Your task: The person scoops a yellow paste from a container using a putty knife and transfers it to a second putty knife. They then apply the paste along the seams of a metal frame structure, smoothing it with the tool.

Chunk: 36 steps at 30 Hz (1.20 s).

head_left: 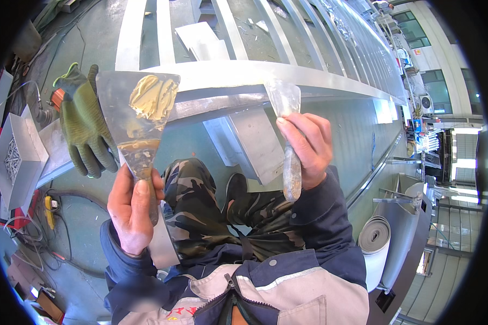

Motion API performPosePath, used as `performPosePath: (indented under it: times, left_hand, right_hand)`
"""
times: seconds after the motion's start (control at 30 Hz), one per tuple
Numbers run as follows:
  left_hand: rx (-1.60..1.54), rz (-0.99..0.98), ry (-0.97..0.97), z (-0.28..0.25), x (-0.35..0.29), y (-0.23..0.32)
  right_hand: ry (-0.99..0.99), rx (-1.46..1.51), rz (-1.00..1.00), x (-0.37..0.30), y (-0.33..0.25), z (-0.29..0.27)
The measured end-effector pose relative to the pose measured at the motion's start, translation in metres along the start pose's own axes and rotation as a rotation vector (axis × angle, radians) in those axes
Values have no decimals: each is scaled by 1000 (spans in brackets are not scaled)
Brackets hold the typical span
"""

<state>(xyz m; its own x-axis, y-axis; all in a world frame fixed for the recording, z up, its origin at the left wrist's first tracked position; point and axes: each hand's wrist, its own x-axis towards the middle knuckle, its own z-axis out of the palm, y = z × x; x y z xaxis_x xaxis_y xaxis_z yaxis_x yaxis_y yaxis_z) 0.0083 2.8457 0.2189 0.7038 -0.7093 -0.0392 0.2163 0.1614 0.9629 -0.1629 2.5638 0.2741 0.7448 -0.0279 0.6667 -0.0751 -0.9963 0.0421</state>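
My left hand (pixel 134 203) is closed round the handle of a wide putty knife (pixel 114 103), its blade pointing away from me. A lump of tan putty (pixel 156 96) is smeared on the right part of that blade, with thinner streaks below it. In my right hand (pixel 310 143) is a narrower putty knife (pixel 285 97), pinched near the base of its blade, its worn handle hanging down below my fingers. The narrow blade is in front of the edge of a white metal frame (pixel 211 76); whether it touches cannot be told.
Left of the wide knife lies a green work glove (pixel 84 122). Beyond it are an open box of screws (pixel 13 154), a yellow tool (pixel 50 211) and loose cables. Metal pieces (pixel 255 141) sit beneath the frame. At right stands a rolled sheet (pixel 374 235).
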Motion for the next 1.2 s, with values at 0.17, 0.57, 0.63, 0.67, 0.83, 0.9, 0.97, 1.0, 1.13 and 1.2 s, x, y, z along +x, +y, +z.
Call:
performPosePath:
  times: [0.17, 0.57, 0.63, 0.67, 0.83, 0.9, 0.97, 1.0, 1.13, 1.2]
  left_hand:
    - [2, 7, 4, -1, -1, 0]
    - [-9, 5, -7, -2, -1, -2]
    - [-12, 5, -3, -1, -1, -2]
    - [-13, 6, -1, -1, -1, -1]
    - [0, 7, -3, -2, -1, -2]
    - [5, 5, -2, -1, -1, -1]
    - [8, 6, 7, -1, -1, 0]
    - [8, 6, 7, -1, -1, -1]
    - [9, 13, -7, 0, -1, -2]
    - [15, 12, -4, 2, -2, -2]
  right_hand:
    - [-40, -8, -25, -7, 5, 8]
    - [-69, -33, -14, -21, 0, 0]
    - [-69, -37, -14, -22, 0, -3]
    - [-68, -39, -14, -23, -1, -5]
    - [-28, -25, 17, -21, -4, -11]
    - [-13, -30, 17, -18, -4, -10]
    - [-9, -33, 3, -15, -2, -2]
    - [-17, -21, 0, -16, -1, 0]
    - [21, -24, -6, -27, 4, 11]
    - [51, -18, -5, -32, 4, 16]
